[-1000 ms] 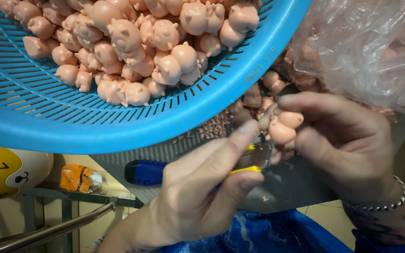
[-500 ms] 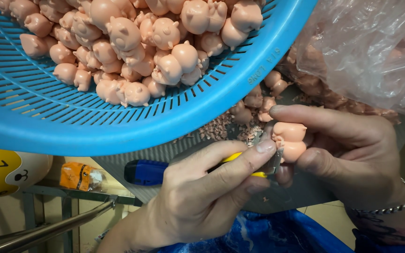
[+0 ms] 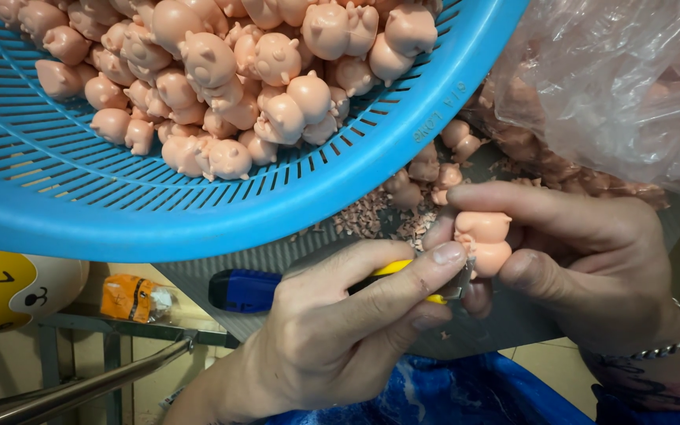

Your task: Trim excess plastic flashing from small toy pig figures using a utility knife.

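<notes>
**Hands trim a pink pig figure below the blue basket**

The right hand (image 3: 592,267) pinches a pink pig figure (image 3: 483,242) steady just under the rim of the blue basket (image 3: 198,228), while the left hand (image 3: 340,330) grips a yellow-handled knife (image 3: 423,283), blade against the figure's edge. Above them the basket holds dozens more pigs; pink shavings (image 3: 371,220) lie beneath its rim, crowding the workspace.

We see a small pink pig figure (image 3: 483,242) pinched upright between fingers, a yellow-handled knife (image 3: 423,282) blade touching its lower side, just below the blue basket's rim.
</notes>
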